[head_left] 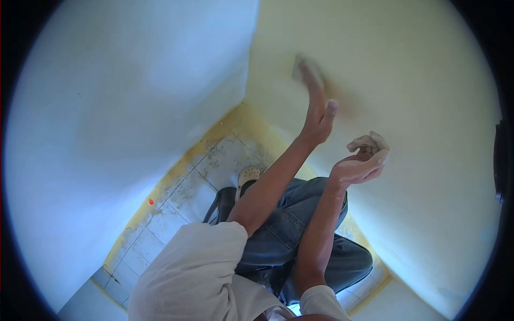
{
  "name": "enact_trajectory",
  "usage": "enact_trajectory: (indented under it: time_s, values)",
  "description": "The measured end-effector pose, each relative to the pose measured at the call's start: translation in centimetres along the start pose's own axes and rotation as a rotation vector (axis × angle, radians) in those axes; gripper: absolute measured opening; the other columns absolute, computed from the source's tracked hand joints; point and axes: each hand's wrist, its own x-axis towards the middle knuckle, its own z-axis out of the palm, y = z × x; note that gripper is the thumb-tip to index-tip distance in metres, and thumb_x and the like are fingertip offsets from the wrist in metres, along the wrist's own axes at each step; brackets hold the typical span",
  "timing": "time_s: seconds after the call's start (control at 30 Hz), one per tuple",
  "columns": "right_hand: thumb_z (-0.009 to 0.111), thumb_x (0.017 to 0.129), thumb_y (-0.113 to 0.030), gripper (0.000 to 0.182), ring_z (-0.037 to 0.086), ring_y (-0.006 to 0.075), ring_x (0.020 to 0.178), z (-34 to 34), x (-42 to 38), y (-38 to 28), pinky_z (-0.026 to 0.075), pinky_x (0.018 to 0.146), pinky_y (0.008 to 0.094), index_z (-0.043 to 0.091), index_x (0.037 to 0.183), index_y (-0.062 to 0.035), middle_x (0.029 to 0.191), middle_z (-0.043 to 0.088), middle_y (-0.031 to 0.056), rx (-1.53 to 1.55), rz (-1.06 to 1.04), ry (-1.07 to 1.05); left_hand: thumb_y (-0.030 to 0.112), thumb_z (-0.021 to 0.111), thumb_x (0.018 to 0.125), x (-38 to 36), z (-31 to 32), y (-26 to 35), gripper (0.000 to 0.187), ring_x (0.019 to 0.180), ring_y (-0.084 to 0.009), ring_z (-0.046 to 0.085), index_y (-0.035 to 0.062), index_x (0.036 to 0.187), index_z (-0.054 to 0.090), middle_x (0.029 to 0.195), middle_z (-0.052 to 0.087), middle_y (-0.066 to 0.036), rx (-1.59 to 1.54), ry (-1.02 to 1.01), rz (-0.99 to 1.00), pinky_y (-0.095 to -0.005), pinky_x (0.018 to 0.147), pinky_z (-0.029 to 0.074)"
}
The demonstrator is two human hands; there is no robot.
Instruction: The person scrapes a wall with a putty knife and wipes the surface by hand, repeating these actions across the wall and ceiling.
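My left hand (317, 104) reaches up to the pale yellow wall (417, 80), its fingers stretched out along the surface and its thumb apart. Motion smears the fingertips, which look greyish; whether something thin lies under them I cannot make out. A faint brownish smear shows on the wall beside these fingers. Lower and to the right, my right hand (363, 163) hovers close to the same wall with loosely curled fingers coated in pale dust. Nothing shows inside its cupped palm.
A bluish-white wall (134, 96) meets the yellow one in a corner on the left. Grey floor tiles (144, 243) with dirt patches and yellow edging lie below. My bent knees in dark jeans (284, 230) and a beige clog (248, 175) are close to the corner. A small red spot (151, 202) marks the edging.
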Motion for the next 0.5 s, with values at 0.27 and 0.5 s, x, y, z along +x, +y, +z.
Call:
enact_trajectory:
  time_s: [0.27,0.5]
  values:
    - [0.03,0.116,-0.04,0.056,0.054,0.0135,0.054,0.4,-0.5,1.0,0.039,0.05,0.0256,0.065,0.102,0.002,0.065,0.06,0.0073,-0.033,0.029,-0.034,0.051,0.04,0.113,-1.8,0.3,-2.8,0.093,0.161,-0.0404,-0.021,-0.0072,0.165,-0.011,0.173,-0.022,-0.028,0.023,0.129,-0.144,-0.0545,0.129,-0.008]
    - [0.03,0.115,-0.041,0.057,0.052,0.0124,0.056,-0.1,-0.9,0.0,0.038,0.052,0.0256,0.066,0.103,0.0009,0.065,0.059,0.0055,-0.014,0.056,-0.044,0.045,0.041,0.114,1.8,0.7,2.4,0.089,0.161,-0.0422,-0.02,-0.0068,0.165,-0.01,0.173,-0.022,-0.028,0.177,0.139,-0.207,-0.0543,0.13,-0.008]
